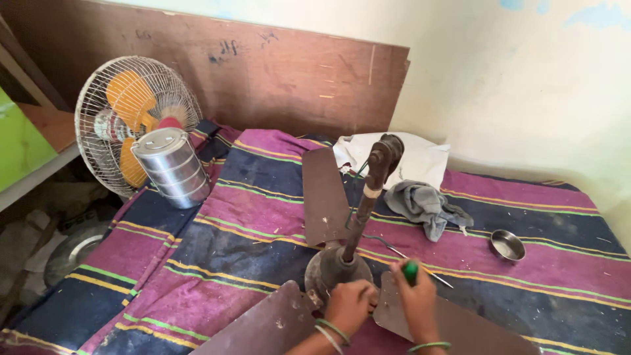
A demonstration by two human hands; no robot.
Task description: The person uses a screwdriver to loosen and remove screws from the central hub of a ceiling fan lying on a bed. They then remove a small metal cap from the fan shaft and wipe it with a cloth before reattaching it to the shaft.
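Here, ceiling fan motor (338, 268) sits on striped blanket (250, 217). Left hand (348, 306) grips motor's rim; right hand (415, 289), beside motor, pinches green-handled screwdriver (420, 271) (tip hidden). Best: brace motor, keep driver square.

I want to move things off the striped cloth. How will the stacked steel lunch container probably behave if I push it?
The steel lunch container already leans against the table fan, so it may tip or slide. Its round, smooth tiers would probably roll once it lies down. The polished metal looks rigid and perhaps slippery; how heavy it is cannot be judged.
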